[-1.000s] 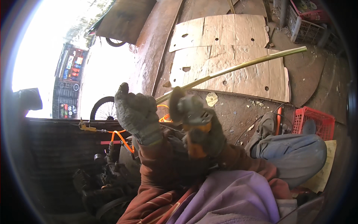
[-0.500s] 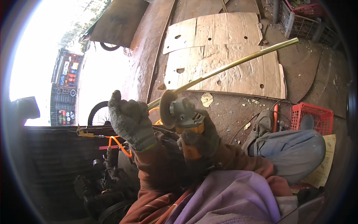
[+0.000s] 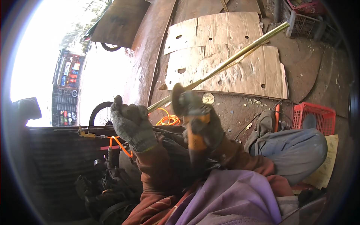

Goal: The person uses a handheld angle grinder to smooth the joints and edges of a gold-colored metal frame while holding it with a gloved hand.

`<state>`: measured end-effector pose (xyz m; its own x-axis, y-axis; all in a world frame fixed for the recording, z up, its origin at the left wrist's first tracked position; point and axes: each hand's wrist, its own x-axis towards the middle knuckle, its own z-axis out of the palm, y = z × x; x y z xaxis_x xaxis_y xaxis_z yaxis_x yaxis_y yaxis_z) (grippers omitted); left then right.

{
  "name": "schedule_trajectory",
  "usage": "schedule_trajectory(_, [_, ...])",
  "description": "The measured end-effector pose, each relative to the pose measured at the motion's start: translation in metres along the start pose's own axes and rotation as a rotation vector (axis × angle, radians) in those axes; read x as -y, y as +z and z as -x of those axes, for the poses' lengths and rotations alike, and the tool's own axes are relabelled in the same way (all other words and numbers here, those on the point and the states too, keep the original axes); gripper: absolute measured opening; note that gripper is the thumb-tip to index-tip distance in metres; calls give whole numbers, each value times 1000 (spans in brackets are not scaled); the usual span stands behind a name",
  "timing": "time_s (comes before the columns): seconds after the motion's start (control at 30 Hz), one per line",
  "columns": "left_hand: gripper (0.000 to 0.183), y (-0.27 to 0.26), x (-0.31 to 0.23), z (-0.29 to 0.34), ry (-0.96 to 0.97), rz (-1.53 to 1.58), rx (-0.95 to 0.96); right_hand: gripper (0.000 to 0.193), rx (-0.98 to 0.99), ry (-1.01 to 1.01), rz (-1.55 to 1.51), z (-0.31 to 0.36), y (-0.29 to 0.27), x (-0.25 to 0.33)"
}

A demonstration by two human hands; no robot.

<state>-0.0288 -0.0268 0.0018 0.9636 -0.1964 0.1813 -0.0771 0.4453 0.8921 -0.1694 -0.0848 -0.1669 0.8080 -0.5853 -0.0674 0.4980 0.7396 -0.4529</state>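
My left hand (image 3: pixel 133 123), in a grey knit glove, is closed round the near end of a long brass-coloured metal tube (image 3: pixel 240 55). The tube slants away to the far right, over the cardboard. In my right hand (image 3: pixel 213 129), also gloved, is an angle grinder (image 3: pixel 196 140) with a yellow-orange body, gripped round the middle. Its round disc (image 3: pixel 177 100) stands upright at the tube's near part, just right of my left hand. The grinder head is blurred, and I cannot tell whether the disc touches the tube.
Flattened cardboard (image 3: pixel 225 71) with holes lies on the dirty floor ahead. A red plastic basket (image 3: pixel 323 117) stands at the right by my bent knee (image 3: pixel 292 150). An orange hose (image 3: pixel 168 120) coils beyond my hands. Dark machinery (image 3: pixel 112 187) sits at the lower left, crates (image 3: pixel 305 26) at the far right.
The tube's far end has swung up and left. The grinder has shifted a little to the right, and my left hand has dropped slightly with the tube still in it.
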Motion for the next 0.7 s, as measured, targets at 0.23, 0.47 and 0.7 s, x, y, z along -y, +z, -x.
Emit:
schedule_trajectory(0.23, [28,-18,1,-11,-14,14,76,38,-52,-17,121,-7,-8,21])
schedule_trajectory(0.47, [24,5,1,-5,14,-40,-10,39,-163,-25,76,-11,-19,19])
schedule_trajectory(0.7, [23,13,-7,-10,-53,-78,-134,40,70,-35,90,12,21,-1])
